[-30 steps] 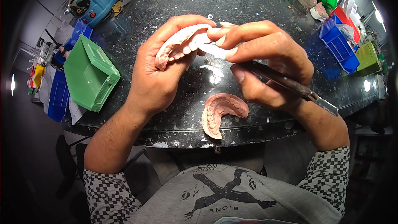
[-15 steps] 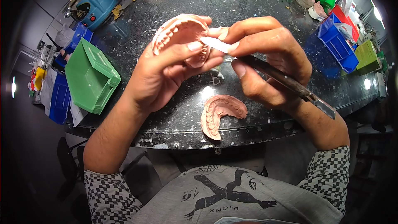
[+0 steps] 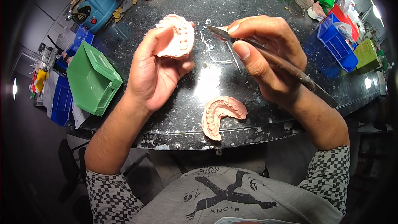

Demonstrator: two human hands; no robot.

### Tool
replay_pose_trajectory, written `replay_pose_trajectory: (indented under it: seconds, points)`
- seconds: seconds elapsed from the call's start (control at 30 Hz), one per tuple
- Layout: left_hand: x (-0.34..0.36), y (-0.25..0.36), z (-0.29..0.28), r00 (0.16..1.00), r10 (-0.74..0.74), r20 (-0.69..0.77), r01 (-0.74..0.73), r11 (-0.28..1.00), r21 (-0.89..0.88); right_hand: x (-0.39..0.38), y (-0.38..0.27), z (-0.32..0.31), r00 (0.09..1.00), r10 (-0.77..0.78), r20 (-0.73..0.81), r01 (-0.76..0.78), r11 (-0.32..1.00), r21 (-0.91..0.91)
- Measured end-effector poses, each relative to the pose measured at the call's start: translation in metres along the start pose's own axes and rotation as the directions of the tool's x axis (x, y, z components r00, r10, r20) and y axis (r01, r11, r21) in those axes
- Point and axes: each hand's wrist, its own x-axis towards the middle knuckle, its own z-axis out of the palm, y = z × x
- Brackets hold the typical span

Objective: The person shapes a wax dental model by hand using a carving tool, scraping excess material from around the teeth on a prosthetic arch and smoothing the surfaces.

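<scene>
My left hand (image 3: 151, 72) is closed on a pale pink dental cast (image 3: 178, 41), held up left of centre with a row of moulded teeth showing. My right hand (image 3: 271, 64) grips a knife (image 3: 290, 66) with a long dark handle; its tip points leftward, a little apart from the cast. Below the hands, a second pink horseshoe-shaped cast (image 3: 211, 116) lies near the front edge of the speckled black worktop (image 3: 157, 126). Thin pale wire-like pieces (image 3: 213, 60) lie beneath and between the hands.
A green bin (image 3: 87, 79) and blue bin (image 3: 60, 103) stand at the left. Behind them is a blue machine (image 3: 93, 10). Blue (image 3: 331, 41) and red bins, a lime box (image 3: 365, 56) and several small casts crowd the right edge. A cable runs along the back.
The held cast has turned in my left hand. My right hand has drawn the knife away from the cast, which it was touching half a second ago; the blade now looks darker.
</scene>
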Motion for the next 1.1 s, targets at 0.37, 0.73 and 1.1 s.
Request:
replay_pose_trajectory:
  seconds: [0.37, 0.73, 1.1]
  points:
    - [-0.004, -0.01, 0.027, 0.955, 0.223, -0.195, -0.171, 0.953, 0.25, 0.007, -0.002, -0.001, 0.998, -0.053, 0.042, 0.056, 0.995, -0.076]
    - [-0.006, -0.004, 0.03, 0.928, 0.371, 0.024, -0.299, 0.706, 0.643, 0.004, 0.0, 0.009, 0.996, -0.009, -0.089, 0.019, 0.993, 0.112]
    - [-0.005, -0.006, 0.039, 0.949, 0.315, -0.014, -0.258, 0.801, 0.54, 0.008, 0.005, 0.005, 0.984, -0.174, 0.019, 0.173, 0.983, 0.06]
